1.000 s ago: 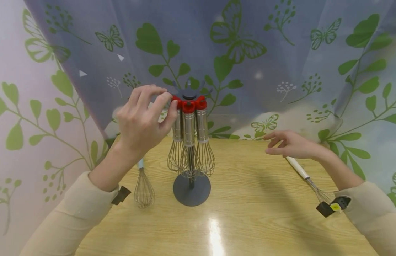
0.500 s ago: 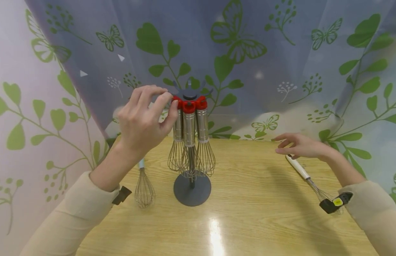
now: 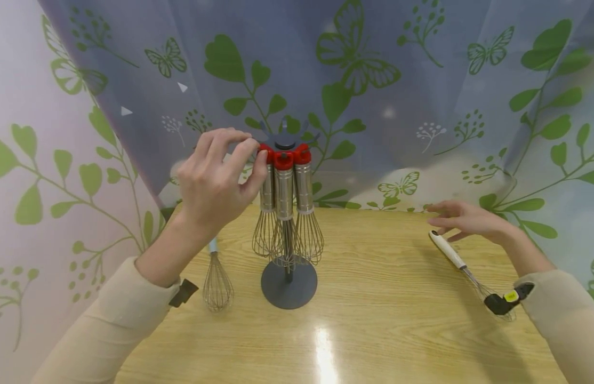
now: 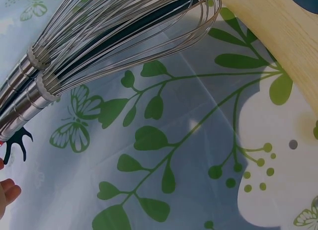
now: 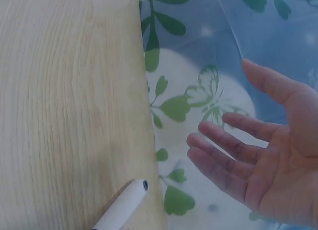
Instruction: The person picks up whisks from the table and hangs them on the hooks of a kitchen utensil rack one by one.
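In the head view my left hand (image 3: 213,176) pinches the red top of a steel-handled whisk (image 3: 266,189), the leftmost on a dark stand (image 3: 289,292). Two more red-topped whisks hang beside it, a middle whisk (image 3: 284,194) and a right whisk (image 3: 304,186). The left wrist view shows their wire loops (image 4: 134,46), with only fingertips at its left edge. Held above the table's right side, my right hand (image 3: 472,220) has its fingers extended and holds nothing. Just below it lies a white-handled whisk (image 3: 447,250), whose handle end (image 5: 124,205) appears in the right wrist view.
Left of the stand lies a whisk (image 3: 217,288) with a pale blue handle, partly hidden by the left arm. Bare hooks (image 3: 304,129) stick out at the stand's back. The wooden table (image 3: 374,320) ends at a patterned curtain (image 3: 388,117).
My right hand has moved to the right, uncovering the end of the white whisk handle. My left hand stays at the red top of the left hanging whisk.
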Tool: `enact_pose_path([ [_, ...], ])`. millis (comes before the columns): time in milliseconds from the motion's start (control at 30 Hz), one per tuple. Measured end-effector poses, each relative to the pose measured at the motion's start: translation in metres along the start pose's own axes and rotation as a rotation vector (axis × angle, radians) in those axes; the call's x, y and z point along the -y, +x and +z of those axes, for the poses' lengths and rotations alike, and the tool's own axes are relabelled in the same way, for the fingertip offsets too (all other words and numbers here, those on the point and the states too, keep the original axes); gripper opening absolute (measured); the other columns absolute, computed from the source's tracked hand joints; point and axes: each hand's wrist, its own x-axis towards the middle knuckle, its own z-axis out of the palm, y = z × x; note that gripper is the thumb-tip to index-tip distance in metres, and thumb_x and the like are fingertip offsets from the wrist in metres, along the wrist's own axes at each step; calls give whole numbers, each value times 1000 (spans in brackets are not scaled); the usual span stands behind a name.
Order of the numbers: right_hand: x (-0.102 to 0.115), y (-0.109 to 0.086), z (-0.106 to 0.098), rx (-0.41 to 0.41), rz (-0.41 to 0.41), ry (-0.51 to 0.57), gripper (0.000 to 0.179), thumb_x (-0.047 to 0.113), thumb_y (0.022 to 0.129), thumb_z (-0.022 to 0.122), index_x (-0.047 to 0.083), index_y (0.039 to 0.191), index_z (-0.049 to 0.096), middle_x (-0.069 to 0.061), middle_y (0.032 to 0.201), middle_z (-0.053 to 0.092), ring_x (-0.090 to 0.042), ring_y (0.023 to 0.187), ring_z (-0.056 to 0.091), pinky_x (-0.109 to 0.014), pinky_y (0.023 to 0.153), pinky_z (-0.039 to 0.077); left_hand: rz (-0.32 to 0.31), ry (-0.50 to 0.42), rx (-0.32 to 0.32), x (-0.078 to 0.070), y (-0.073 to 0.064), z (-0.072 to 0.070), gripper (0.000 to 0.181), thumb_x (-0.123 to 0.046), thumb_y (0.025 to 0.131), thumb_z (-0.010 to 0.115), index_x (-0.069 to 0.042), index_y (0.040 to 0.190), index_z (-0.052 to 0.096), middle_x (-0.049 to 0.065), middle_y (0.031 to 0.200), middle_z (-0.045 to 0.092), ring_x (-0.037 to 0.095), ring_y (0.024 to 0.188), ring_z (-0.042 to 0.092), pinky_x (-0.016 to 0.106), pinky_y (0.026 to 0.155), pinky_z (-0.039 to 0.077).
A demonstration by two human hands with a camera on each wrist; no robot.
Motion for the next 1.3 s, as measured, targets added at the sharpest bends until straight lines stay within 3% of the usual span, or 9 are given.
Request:
enact_pose_path([
  [200,-19,2,-7,20,30,86,73,34,110,54,-4,164,22,-38,164,34,-37,128,66,-48,99,63,-3,-2,-4,0,0,1,11,-16,94,67,-7,89,71,12,94,75,34,89,72,41,46,51],
  [400,-40,3,-12,38,32,143,69,30,112,49,-7,164,21,-38,163,34,-48,136,59,-48,99,63,2,-6,-5,0,1,1,11,-15,94,67,-6,89,71,12,94,75,34,89,72,41,48,53],
  [833,-76,7,-17,59,87,195,75,33,112,50,-5,166,15,-33,164,35,-35,133,64,-51,107,59,-4,-12,-2,-1,1,1,11,-16,94,67,-6,90,71,12,94,75,34,89,72,41,47,52],
  [1100,-90,9,-14,69,106,189,77,32,111,51,-7,165,13,-36,167,27,-46,139,58,-51,108,58,-7,-10,8,-1,0,0,13,-16,95,67,-5,91,71,13,95,75,34,90,73,40,43,48],
  [1300,-99,11,-14,88,117,185,76,30,111,50,-10,164,13,-39,166,28,-44,137,60,-54,109,57,-5,-8,6,0,-1,0,13,-16,95,67,-5,92,72,14,95,74,34,89,73,39,42,46],
])
